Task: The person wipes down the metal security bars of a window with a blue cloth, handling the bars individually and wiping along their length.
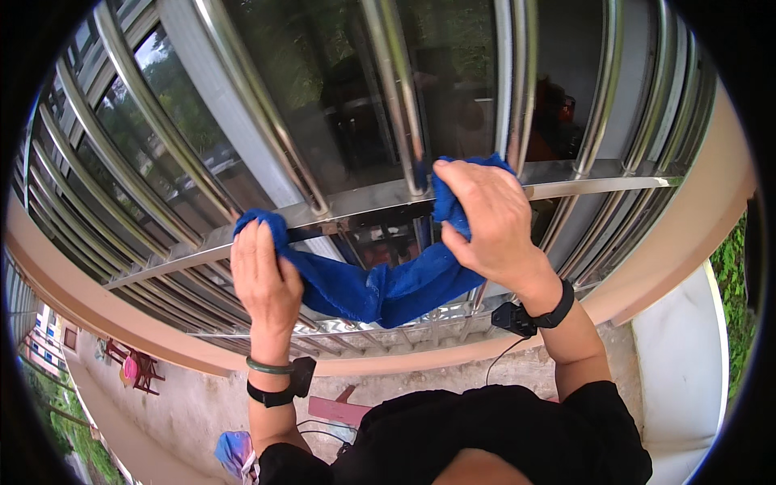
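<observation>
A blue cloth (394, 288) hangs in a sagging loop between my two hands. At the left, my left hand (260, 273) grips one end of it against the horizontal metal rail (370, 205) of a window grille. Farther right and a little higher, my right hand (491, 218) holds the other end bunched over the same rail. Shiny vertical metal bars (397, 97) rise above the rail, and more bars run below it. Both wrists wear black straps with small devices.
Dark window glass (327, 91) lies behind the bars. A pinkish wall edge (376, 365) frames the grille. Below are a reddish wooden bench (339, 411), cables, a blue and pink bag (233, 451), and a dark red wooden stool or chair (145, 371) at the left. A white panel (679, 351) stands at the right.
</observation>
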Available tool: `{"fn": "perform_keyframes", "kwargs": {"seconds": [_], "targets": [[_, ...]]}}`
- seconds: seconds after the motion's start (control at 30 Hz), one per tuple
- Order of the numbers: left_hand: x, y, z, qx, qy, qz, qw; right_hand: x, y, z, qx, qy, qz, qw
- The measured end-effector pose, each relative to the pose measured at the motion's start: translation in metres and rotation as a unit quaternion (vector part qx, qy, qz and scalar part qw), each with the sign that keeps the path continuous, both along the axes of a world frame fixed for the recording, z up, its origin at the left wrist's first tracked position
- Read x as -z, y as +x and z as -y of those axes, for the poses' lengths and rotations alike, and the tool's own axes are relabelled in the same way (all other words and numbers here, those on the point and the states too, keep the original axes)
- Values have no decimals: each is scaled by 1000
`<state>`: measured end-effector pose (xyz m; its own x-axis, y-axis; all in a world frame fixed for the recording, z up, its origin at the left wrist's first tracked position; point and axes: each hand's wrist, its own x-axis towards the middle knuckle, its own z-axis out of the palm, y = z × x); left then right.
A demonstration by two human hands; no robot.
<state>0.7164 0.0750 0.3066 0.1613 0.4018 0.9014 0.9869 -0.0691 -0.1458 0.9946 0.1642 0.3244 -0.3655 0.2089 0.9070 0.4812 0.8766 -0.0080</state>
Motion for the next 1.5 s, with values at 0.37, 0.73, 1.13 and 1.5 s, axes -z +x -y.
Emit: {"fn": "perform_keyframes", "kwargs": {"seconds": [0.37,0.73,1.13,1.5], "targets": [[-41,8,-21,64,-170,15,983,1,-13,3,27,13,-19,999],[-19,-32,3,136,-48,-83,986,1,-10,3,49,16,-22,998],[-61,-4,-35,165,-282,71,942,2,-18,5,66,17,-43,997],[-86,3,-55,330,-404,362,773,2,-19,2,35,33,-67,997]]}}
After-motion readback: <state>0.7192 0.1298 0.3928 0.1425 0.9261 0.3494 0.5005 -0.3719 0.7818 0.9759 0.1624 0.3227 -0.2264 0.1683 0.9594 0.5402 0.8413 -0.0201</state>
